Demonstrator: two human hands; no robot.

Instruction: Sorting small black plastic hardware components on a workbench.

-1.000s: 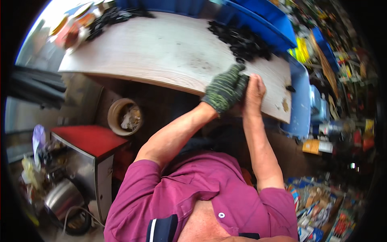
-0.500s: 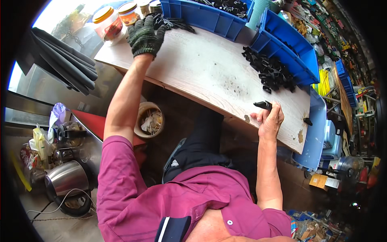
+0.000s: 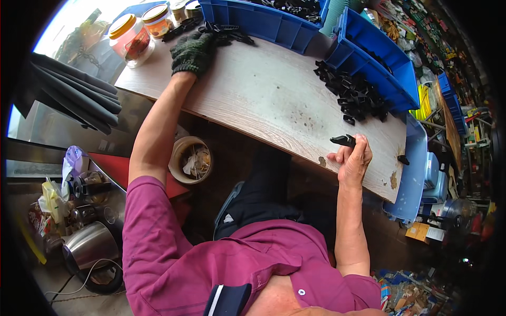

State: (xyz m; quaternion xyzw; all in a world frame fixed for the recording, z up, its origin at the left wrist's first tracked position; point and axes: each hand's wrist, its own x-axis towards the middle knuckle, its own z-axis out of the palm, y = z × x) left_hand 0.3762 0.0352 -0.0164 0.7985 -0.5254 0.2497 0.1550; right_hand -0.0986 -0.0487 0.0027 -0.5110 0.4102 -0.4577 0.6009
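The gloved left hand (image 3: 193, 52), at eleven o'clock, lies curled over loose black parts (image 3: 224, 32) (grip unclear). The bare right hand (image 3: 352, 160), at three, pinches a black clip (image 3: 343, 140).

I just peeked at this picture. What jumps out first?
The gloved left hand stretches far across the wooden table to black parts beside blue bins. The bare right hand pinches one black piece at the near edge, below a black pile.
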